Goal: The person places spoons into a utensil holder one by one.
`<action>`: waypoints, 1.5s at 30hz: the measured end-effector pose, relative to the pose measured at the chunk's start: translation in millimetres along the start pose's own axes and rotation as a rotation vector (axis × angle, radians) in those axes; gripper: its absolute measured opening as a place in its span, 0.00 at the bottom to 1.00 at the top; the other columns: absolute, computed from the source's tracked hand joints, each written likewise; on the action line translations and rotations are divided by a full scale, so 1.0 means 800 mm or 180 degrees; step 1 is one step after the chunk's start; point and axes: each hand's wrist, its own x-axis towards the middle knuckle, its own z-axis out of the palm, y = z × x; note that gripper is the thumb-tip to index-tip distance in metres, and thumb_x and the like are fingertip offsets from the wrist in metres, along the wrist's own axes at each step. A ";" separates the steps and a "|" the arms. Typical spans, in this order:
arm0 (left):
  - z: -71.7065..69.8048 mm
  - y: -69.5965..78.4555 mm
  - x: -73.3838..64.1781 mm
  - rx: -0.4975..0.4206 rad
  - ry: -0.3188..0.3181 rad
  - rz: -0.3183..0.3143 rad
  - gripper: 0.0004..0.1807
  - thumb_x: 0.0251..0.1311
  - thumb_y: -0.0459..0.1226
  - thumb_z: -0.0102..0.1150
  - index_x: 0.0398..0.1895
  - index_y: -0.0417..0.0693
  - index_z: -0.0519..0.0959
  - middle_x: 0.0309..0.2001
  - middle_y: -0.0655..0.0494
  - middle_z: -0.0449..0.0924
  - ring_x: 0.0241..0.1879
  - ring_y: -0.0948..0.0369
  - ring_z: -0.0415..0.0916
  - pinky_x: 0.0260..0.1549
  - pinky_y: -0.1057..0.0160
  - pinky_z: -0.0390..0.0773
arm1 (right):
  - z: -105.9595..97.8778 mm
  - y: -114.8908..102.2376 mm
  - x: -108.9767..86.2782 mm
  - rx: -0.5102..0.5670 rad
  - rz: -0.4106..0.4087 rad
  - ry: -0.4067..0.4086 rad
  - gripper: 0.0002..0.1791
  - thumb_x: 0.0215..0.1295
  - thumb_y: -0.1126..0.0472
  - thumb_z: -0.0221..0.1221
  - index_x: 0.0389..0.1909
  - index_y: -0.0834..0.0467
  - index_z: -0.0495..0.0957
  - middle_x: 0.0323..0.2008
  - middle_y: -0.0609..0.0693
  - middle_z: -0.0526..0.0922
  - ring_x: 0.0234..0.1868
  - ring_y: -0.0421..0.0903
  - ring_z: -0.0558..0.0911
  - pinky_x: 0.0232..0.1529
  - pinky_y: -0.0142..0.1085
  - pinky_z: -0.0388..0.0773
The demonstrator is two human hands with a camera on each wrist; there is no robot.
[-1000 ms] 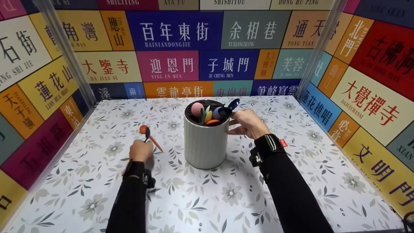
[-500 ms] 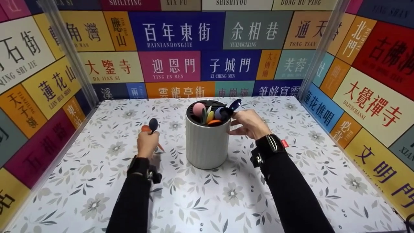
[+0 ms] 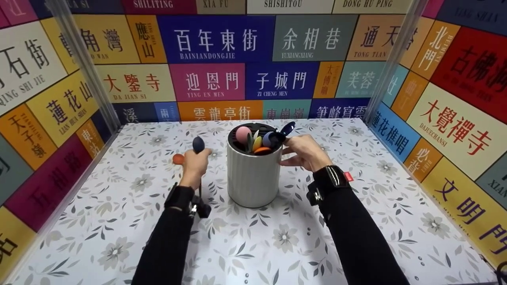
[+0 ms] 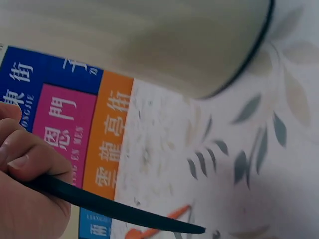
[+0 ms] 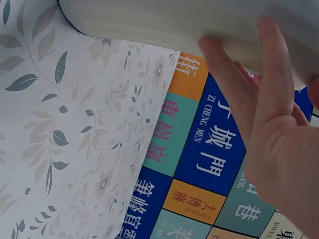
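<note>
My left hand (image 3: pixel 194 164) grips a dark blue spoon (image 3: pixel 198 145), its bowl above the fist and its handle (image 4: pixel 119 206) pointing down. It is left of a white ribbed utensil holder (image 3: pixel 252 178) with a dark slotted top. My right hand (image 3: pixel 304 151) touches the holder's right side near the rim; in the right wrist view, long, nearly straight fingers (image 5: pixel 276 69) rest on its wall. Several utensils stand in the holder: a pink round head (image 3: pixel 243 135), yellow, orange and blue ones, and a shiny dark blue spoon (image 3: pixel 288 128) leaning out over the right hand.
An orange spoon (image 3: pixel 178 159) lies on the table behind the left hand, its handle mostly hidden in the head view. A floral-patterned cover (image 3: pixel 285 237) spreads over the table. Walls with coloured sign panels (image 3: pixel 214 37) enclose the back and both sides.
My left hand has lifted the dark blue spoon off the table beside the orange one and carried it rightward toward the holder. The right hand stays at the holder.
</note>
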 end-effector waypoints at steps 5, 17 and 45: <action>0.011 0.022 -0.007 -0.0410 -0.0205 0.0136 0.19 0.62 0.35 0.62 0.16 0.52 0.67 0.13 0.64 0.59 0.13 0.65 0.57 0.14 0.68 0.59 | -0.001 -0.001 0.000 -0.0043 0.0024 0.0023 0.21 0.66 0.55 0.72 0.50 0.66 0.82 0.61 0.64 0.74 0.51 0.57 0.84 0.47 0.42 0.89; 0.009 0.077 -0.014 -0.1129 -0.0403 0.0223 0.18 0.66 0.32 0.60 0.19 0.50 0.67 0.10 0.64 0.58 0.09 0.68 0.55 0.10 0.71 0.56 | 0.000 0.000 -0.001 -0.0064 0.0019 0.0037 0.24 0.63 0.51 0.75 0.49 0.66 0.83 0.60 0.64 0.75 0.52 0.58 0.84 0.47 0.42 0.89; 0.030 0.180 -0.040 -0.1833 -0.0308 0.0835 0.23 0.74 0.35 0.59 0.18 0.52 0.64 0.13 0.63 0.59 0.13 0.67 0.54 0.15 0.69 0.54 | 0.000 0.001 -0.001 -0.0012 0.0015 0.0006 0.19 0.67 0.55 0.71 0.47 0.66 0.82 0.60 0.63 0.75 0.55 0.58 0.83 0.48 0.43 0.89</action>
